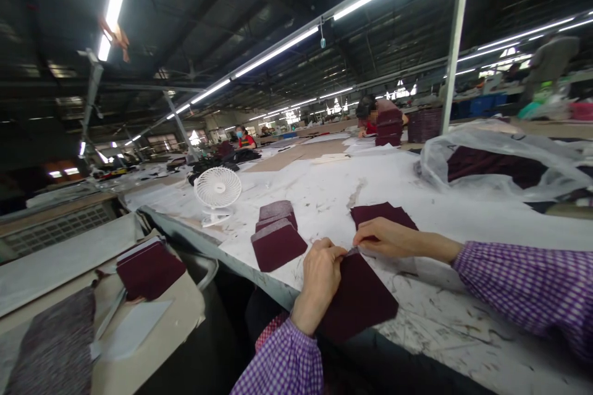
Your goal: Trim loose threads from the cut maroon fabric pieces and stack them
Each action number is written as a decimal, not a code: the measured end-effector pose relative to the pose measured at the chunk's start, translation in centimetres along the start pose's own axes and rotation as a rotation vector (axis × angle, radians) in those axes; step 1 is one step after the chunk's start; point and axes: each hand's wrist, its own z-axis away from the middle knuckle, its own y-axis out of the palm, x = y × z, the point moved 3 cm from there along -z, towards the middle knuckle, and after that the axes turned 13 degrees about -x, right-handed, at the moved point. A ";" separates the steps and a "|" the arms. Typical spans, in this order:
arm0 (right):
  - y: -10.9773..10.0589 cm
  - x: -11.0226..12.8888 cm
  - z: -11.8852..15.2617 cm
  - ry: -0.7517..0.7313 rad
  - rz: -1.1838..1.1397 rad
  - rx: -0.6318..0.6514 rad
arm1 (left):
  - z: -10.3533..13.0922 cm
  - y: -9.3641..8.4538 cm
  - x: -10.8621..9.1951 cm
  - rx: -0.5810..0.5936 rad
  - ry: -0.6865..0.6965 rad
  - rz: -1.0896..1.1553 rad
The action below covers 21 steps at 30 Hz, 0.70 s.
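A dark maroon fabric piece (364,299) lies at the table's near edge, its lower part hanging past the edge. My left hand (322,274) pinches its upper edge. Close beside it, my right hand (382,237) pinches the same edge near the top corner, where a thin greyish strip shows between the fingertips. Behind my right hand rests a stack of maroon pieces (384,214), partly covered by the hand. To the left of my hands sit overlapping maroon pieces (278,246) with greyish folded top edges.
A small white fan (217,190) stands on the white-covered table (315,188). At the right is a clear plastic bag (504,163) with dark fabric. On a lower surface at left lie more maroon pieces (151,268) and grey fabric (53,345). A co-worker (370,117) bends over the far side.
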 end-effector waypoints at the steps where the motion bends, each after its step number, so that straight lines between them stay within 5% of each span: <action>1: 0.1 0.1 0.0 -0.011 0.008 -0.001 | 0.0 0.0 0.0 -0.003 -0.003 0.003; 16: 0.9 0.3 0.1 -0.049 0.097 -0.017 | 0.1 -0.4 -0.1 -0.008 -0.025 0.032; 21: 1.7 -0.4 -0.5 -0.165 0.212 -0.077 | -0.1 -0.9 -0.2 0.016 -0.087 -0.035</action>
